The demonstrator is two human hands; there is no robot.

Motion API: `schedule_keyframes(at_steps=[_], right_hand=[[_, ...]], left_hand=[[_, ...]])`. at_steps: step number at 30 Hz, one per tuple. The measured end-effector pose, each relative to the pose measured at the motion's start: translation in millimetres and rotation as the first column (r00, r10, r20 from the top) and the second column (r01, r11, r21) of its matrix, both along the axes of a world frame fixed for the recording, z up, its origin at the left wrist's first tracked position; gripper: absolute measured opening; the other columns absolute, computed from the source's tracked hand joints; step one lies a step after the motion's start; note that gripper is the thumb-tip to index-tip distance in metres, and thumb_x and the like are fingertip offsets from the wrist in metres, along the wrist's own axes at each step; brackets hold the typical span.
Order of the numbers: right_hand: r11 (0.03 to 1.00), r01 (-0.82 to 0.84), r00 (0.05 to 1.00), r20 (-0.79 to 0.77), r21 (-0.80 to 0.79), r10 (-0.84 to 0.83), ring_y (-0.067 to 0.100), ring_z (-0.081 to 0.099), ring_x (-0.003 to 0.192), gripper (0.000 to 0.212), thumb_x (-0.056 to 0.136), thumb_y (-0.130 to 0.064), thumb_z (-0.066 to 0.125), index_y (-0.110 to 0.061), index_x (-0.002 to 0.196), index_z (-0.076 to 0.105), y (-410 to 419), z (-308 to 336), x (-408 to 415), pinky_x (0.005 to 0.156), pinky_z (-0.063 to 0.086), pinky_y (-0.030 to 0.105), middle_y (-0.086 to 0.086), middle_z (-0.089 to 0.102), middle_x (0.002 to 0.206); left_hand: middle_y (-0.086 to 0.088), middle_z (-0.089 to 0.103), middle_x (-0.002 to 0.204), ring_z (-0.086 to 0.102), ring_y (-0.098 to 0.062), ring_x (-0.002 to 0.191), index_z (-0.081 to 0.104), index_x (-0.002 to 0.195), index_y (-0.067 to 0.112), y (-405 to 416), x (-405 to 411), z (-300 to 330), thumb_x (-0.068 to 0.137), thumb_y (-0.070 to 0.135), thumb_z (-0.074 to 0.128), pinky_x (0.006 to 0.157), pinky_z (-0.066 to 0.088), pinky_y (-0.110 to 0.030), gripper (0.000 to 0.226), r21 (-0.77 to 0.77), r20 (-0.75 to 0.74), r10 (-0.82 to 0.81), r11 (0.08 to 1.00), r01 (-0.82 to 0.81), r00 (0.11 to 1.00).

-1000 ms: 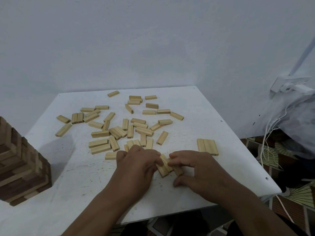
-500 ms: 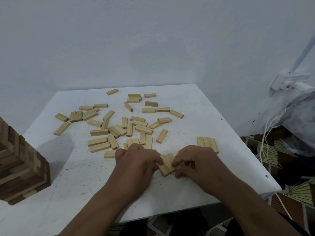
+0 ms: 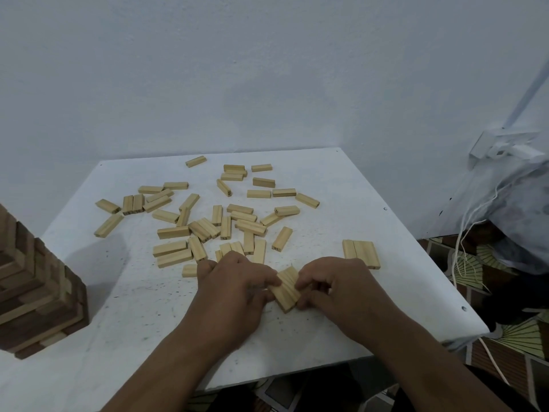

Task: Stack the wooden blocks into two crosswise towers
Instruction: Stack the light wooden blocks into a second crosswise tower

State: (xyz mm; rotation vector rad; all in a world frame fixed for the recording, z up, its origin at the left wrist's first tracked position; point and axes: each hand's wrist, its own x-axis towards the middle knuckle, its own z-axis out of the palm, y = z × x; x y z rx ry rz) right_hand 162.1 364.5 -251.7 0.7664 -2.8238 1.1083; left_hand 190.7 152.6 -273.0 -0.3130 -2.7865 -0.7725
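Where the white desk (image 3: pixel 341 179) meets the pale wall, its speckled top carries everything. At its left edge stands a tall crosswise tower (image 3: pixel 35 292) of darker brown blocks. Loose pale wooden blocks (image 3: pixel 208 221) lie scattered across the middle, some with small dark numbers on their ends, and a flat row of three blocks (image 3: pixel 361 252) lies near the right. Near the front edge, the left hand (image 3: pixel 234 288) and right hand (image 3: pixel 337 285) pinch a small row of blocks (image 3: pixel 286 288) between curled fingers, grain lines showing on top.
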Motion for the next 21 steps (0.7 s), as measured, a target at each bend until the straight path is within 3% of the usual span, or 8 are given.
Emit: schedule_keyframes(at_steps=[2,4,6,11,17,21], right_hand=[[1.0,0.0,1.0,0.017,0.011,0.0,-0.008,0.062,0.079,0.019,0.073,-0.028,0.083,-0.027,0.09,0.077,-0.7,1.4,0.6,0.07,0.047,0.007,-0.017,0.07,0.084],[0.999,0.003,1.0,0.021,0.036,-0.004,-0.004,0.06,0.079,0.04,0.061,-0.054,0.08,-0.03,0.093,0.076,-2.4,1.9,2.6,0.069,0.049,0.013,-0.019,0.068,0.086],[0.998,-0.004,1.0,-0.005,0.058,0.005,-0.005,0.056,0.079,0.054,0.056,-0.068,0.073,-0.029,0.093,0.075,-4.9,1.9,4.6,0.069,0.048,0.015,-0.019,0.066,0.086],[0.998,0.003,1.0,-0.013,0.07,-0.002,-0.004,0.054,0.076,0.051,0.059,-0.069,0.072,-0.03,0.091,0.074,-7.7,0.2,3.9,0.068,0.046,0.015,-0.02,0.063,0.085],[0.998,0.021,1.0,0.02,0.066,-0.022,-0.001,0.056,0.077,0.035,0.064,-0.049,0.078,-0.027,0.09,0.075,-7.8,1.0,3.1,0.07,0.05,0.019,-0.016,0.063,0.087],[0.997,0.01,1.0,0.01,0.075,-0.011,-0.001,0.057,0.079,0.058,0.052,-0.073,0.061,-0.029,0.088,0.075,-9.4,0.7,3.4,0.07,0.05,0.019,-0.017,0.064,0.086]], left_hand=[[0.023,0.065,0.094,0.047,0.002,0.094,0.071,0.091,0.046,-1.0,-1.5,-1.7,0.074,0.028,0.08,0.081,0.021,-0.034,0.027,0.005,-0.008,-0.005,1.0,0.005,1.0],[0.032,0.064,0.093,0.047,0.003,0.093,0.072,0.088,0.044,-1.3,-2.5,-2.9,0.071,0.025,0.082,0.079,0.023,-0.035,0.027,0.025,-0.024,-0.009,1.0,0.01,1.0],[0.039,0.06,0.089,0.045,0.005,0.092,0.073,0.086,0.044,-0.6,-3.0,-2.6,0.07,0.023,0.083,0.079,0.023,-0.036,0.028,0.03,-0.027,-0.005,1.0,0.006,1.0],[0.044,0.054,0.085,0.044,0.007,0.09,0.075,0.084,0.044,-0.3,-4.7,-3.4,0.069,0.023,0.084,0.08,0.028,-0.038,0.027,0.035,-0.04,0.001,0.999,0.0,0.999],[0.044,0.055,0.084,0.047,0.009,0.092,0.075,0.085,0.044,-1.4,-5.1,-4.6,0.069,0.03,0.078,0.08,0.028,-0.04,0.021,0.074,-0.059,-0.008,0.997,0.013,0.998],[0.04,0.057,0.083,0.049,0.003,0.091,0.076,0.082,0.043,0.0,-5.6,-3.7,0.069,0.035,0.074,0.079,0.027,-0.039,0.015,0.048,-0.073,0.007,0.999,-0.004,0.997]])
